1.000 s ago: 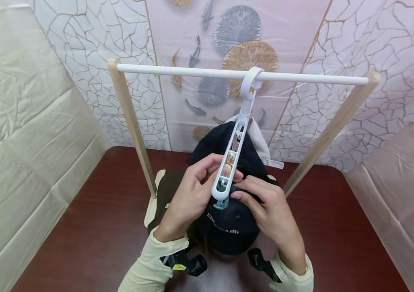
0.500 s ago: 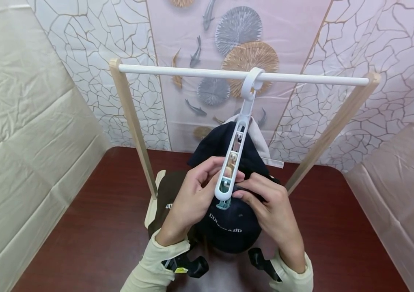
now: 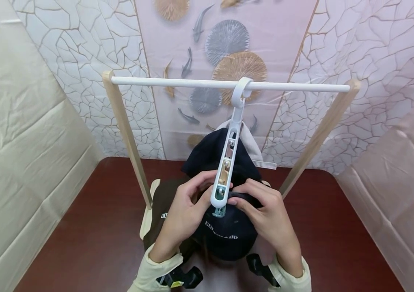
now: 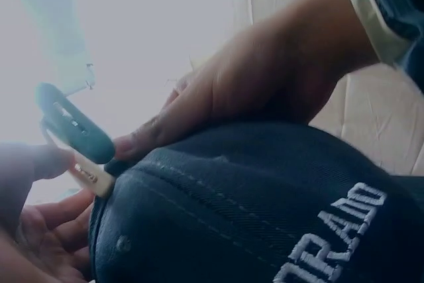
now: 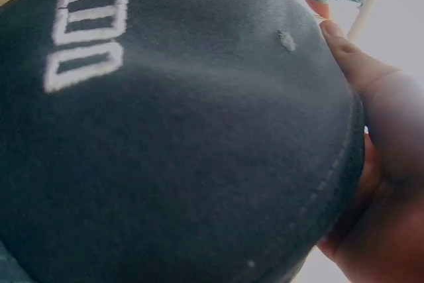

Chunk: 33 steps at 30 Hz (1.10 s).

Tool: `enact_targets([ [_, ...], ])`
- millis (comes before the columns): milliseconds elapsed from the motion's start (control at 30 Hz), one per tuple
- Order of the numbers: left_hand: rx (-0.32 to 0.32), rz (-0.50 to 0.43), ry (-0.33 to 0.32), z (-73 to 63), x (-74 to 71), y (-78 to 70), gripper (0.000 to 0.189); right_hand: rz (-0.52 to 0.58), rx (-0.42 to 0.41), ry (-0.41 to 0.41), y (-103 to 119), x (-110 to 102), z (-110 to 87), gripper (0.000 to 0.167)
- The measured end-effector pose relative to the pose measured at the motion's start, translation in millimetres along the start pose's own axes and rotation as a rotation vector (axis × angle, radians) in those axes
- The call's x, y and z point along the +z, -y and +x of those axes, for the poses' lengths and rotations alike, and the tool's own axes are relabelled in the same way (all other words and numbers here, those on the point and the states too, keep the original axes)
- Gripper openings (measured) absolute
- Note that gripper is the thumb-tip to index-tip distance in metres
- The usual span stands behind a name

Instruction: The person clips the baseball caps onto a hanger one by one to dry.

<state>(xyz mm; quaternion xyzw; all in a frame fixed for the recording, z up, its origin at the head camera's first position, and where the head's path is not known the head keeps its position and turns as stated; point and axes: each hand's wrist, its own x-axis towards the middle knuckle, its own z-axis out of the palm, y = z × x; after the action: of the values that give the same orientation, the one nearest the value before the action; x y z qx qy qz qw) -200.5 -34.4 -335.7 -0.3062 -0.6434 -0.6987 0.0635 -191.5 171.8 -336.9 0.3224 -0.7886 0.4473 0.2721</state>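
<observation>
A white clip hanger (image 3: 233, 132) hangs by its hook, with teal, beige and pink clips along its slot. My left hand (image 3: 183, 211) pinches the beige clip (image 4: 91, 175) between thumb and fingers, right at the top edge of a navy cap (image 3: 225, 239) with white embroidered letters. My right hand (image 3: 269, 207) grips that cap's edge, thumb on the outside and fingers behind. Beside the beige clip, the teal clip (image 4: 74, 124) hangs over the cap in the left wrist view. Part of the cap's back is hidden by the fingers.
A white rod (image 3: 177, 82) on wooden posts (image 3: 126, 138) spans the table (image 3: 83, 227). Behind the hands hang a dark cap (image 3: 207, 152) and a pale cloth item with a strap (image 3: 251, 144). A brown cap (image 3: 159, 202) lies at the left, by the rack's foot.
The head view has tilted up, so rack and hanger sit lower and farther left in it. Both hands keep their hold at the beige clip and the navy cap's edge.
</observation>
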Motion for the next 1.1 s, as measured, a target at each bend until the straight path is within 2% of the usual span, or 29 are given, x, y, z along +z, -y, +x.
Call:
enact_targets([
  [167,0.022,0.121,-0.022,-3.6,-6.4,3.1,0.028,0.013,0.012,0.028,1.1,1.7,-0.5,0.018],
  [333,0.055,0.205,-0.02,-4.7,-8.4,4.0,0.027,-0.008,0.03,0.013,2.0,0.3,-2.4,0.026],
  [567,0.203,0.306,-0.045,-4.4,-6.5,12.1,0.025,-0.011,0.049,-0.025,3.8,-1.7,-6.3,0.031],
  [733,0.257,0.342,-0.054,-3.7,-4.5,13.7,0.025,0.009,0.026,-0.046,4.3,-2.2,-6.1,0.032],
  [933,0.283,0.37,-0.076,-4.3,-5.1,12.3,0.024,-0.001,0.055,-0.044,7.2,-3.5,-4.1,0.032],
  [1100,0.29,0.383,-0.095,-2.2,-9.0,8.9,0.023,-0.008,0.01,-0.065,8.7,-6.1,-1.0,0.024],
])
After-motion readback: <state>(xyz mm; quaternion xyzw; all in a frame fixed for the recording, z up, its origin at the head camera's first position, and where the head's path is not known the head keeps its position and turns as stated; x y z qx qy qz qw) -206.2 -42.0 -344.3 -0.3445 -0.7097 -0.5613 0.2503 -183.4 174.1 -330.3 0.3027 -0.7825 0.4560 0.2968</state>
